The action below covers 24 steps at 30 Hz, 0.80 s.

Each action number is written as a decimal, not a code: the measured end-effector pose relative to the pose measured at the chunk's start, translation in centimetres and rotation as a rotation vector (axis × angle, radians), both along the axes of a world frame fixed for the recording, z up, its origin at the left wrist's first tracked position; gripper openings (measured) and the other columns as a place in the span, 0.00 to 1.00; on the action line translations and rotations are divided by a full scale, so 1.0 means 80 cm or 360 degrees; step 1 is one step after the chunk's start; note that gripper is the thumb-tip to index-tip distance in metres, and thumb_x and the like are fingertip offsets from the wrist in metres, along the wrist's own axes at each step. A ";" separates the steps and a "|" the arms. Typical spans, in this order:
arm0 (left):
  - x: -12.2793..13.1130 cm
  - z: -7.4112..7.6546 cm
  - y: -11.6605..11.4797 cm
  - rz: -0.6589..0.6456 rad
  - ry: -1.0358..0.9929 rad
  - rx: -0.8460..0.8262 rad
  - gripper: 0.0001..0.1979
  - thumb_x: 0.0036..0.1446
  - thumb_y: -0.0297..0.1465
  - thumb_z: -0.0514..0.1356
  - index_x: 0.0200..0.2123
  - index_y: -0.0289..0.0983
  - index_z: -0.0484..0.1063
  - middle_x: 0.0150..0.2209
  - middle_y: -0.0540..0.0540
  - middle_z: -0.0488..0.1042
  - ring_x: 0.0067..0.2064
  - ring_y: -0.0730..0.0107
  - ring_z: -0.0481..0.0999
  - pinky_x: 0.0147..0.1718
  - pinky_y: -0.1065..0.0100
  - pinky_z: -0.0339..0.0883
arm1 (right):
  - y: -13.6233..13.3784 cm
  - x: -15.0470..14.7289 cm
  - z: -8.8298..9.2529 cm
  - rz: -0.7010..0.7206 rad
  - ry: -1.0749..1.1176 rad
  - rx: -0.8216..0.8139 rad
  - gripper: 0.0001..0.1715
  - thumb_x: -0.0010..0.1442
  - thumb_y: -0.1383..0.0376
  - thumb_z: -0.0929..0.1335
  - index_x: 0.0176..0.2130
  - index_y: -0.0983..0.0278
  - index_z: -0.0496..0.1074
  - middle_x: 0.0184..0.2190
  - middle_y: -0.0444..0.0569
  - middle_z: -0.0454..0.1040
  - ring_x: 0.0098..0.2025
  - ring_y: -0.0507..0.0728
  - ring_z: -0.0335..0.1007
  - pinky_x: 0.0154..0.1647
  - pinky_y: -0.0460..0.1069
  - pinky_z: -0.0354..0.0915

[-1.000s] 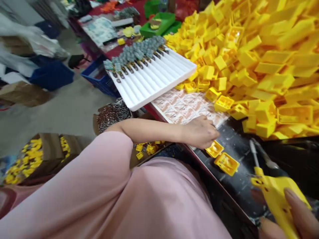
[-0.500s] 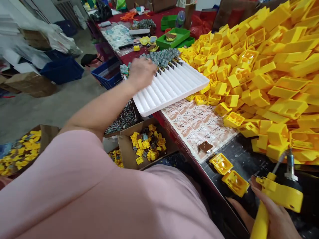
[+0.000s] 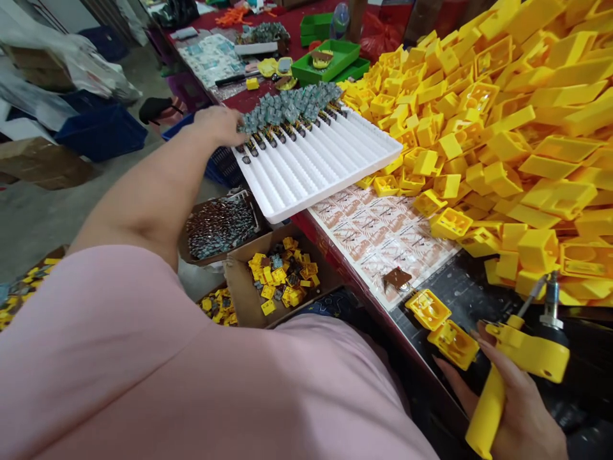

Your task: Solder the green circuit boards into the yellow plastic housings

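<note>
My left hand is at the far left corner of a white ribbed tray, against the grey wired parts heaped along its far side; its fingertips are hidden among them. At the lower right, my right hand is wrapped round a yellow-handled tool with a thin metal shaft. Beside its fingers lie two open yellow housings on the black surface. A small brown piece with a wire rests just beyond them.
Yellow housings are piled high on the right. Green trays stand at the back. Below the table edge are a cardboard box of yellow parts and a box of metal pieces. Blue bins stand left.
My left hand has moved left from over the tray's parts to its far left corner, uncovering the wired ends. My right hand still holds the tool, slightly shifted in view.
</note>
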<state>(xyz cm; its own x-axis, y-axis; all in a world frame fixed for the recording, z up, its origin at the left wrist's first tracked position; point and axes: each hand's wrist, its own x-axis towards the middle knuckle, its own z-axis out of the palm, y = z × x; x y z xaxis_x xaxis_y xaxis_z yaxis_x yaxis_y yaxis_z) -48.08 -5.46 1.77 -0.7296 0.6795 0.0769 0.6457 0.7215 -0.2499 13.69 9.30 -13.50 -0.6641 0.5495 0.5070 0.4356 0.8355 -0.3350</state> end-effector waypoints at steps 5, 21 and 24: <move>-0.004 -0.013 -0.004 0.0099 -0.0023 0.0009 0.55 0.53 0.73 0.27 0.59 0.42 0.67 0.41 0.53 0.68 0.42 0.66 0.50 0.44 0.60 0.52 | 0.003 -0.010 0.005 0.0059 0.0101 0.0091 0.57 0.55 0.59 0.80 0.73 0.34 0.56 0.51 0.47 0.84 0.44 0.75 0.84 0.31 0.62 0.85; 0.144 0.058 0.048 -0.0491 -0.0772 0.1119 0.22 0.70 0.42 0.62 0.53 0.28 0.72 0.29 0.56 0.71 0.31 0.87 0.63 0.37 0.73 0.59 | -0.015 -0.046 0.010 -0.0008 0.0097 0.0368 0.38 0.66 0.58 0.75 0.70 0.60 0.64 0.46 0.54 0.83 0.38 0.64 0.83 0.40 0.56 0.78; 0.225 0.022 0.082 -0.0861 -0.1471 0.1182 0.21 0.66 0.43 0.66 0.52 0.31 0.74 0.27 0.56 0.71 0.28 0.85 0.66 0.32 0.74 0.60 | -0.023 -0.054 0.030 0.0060 0.0262 0.0309 0.34 0.64 0.65 0.76 0.65 0.62 0.68 0.46 0.54 0.84 0.43 0.62 0.84 0.46 0.54 0.79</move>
<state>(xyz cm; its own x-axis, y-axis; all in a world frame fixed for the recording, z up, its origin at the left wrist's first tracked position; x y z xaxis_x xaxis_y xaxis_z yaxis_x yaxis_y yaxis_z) -30.11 1.12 3.52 -0.3633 0.9144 0.1785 0.6138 0.0908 0.7842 9.34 7.48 -11.06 -0.5819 0.4077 0.7037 0.3558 0.9057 -0.2306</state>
